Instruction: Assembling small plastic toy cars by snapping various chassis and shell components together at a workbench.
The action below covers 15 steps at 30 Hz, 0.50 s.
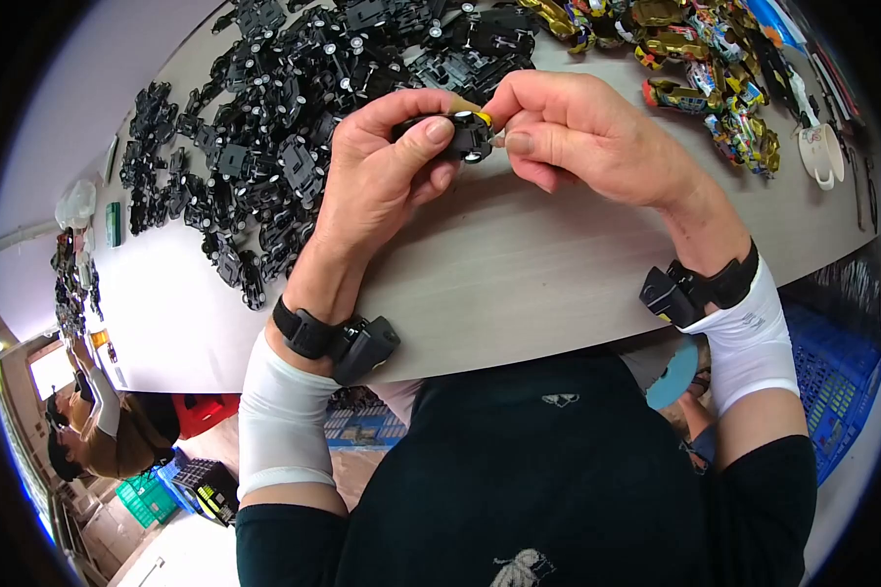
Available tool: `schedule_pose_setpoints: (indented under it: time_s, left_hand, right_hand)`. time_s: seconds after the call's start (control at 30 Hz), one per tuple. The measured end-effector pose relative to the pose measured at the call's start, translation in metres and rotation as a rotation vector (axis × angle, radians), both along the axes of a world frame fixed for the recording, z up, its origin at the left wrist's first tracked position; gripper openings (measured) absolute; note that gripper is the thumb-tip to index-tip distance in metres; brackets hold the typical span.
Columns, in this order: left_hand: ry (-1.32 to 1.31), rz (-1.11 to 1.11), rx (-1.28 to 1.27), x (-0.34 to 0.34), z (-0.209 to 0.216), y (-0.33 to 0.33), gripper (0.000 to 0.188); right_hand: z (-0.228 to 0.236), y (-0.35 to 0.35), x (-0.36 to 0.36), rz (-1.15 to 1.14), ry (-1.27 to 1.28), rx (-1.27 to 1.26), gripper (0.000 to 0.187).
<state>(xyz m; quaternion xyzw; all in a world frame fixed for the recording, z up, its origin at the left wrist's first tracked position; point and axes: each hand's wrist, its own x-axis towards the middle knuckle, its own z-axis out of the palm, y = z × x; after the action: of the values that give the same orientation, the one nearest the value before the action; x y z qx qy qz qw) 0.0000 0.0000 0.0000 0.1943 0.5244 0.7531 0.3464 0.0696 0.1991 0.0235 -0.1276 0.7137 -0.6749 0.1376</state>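
Observation:
My left hand [377,161] is closed around a small black toy car chassis [473,147] with a yellow piece at its upper end, held just above the table. The thumb presses on its side. At the chassis's right end, my right hand [597,137] pinches thumb and forefinger together; what sits between those fingertips is too small to make out. Behind and left of my left hand spreads a large heap of black toy car chassis [294,161], with small silvery wheels. Shiny gold and multicoloured toy car bodies [671,44] lie at the far right.
The pale table [519,284] curves close to my body. A white cup [818,157] stands at its right edge. On the left are a plastic bag [75,205] and a green box [114,225]. A blue crate [832,382] sits below right; other people [117,440] work at far left.

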Motion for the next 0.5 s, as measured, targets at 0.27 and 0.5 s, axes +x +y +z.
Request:
schedule_pose_setpoints:
  time_s: [0.27,0.5]
  left_hand:
    - [0.039,0.103,-0.110,0.005,0.004,0.004,0.016]
    - [0.172,0.180,-0.272,0.010,0.003,0.008,0.015]
  right_hand:
    - [-0.005,-0.007,0.000,-0.130,0.073,0.093,0.011]
    - [-0.008,-0.012,-0.001,-0.170,0.074,0.268,0.012]
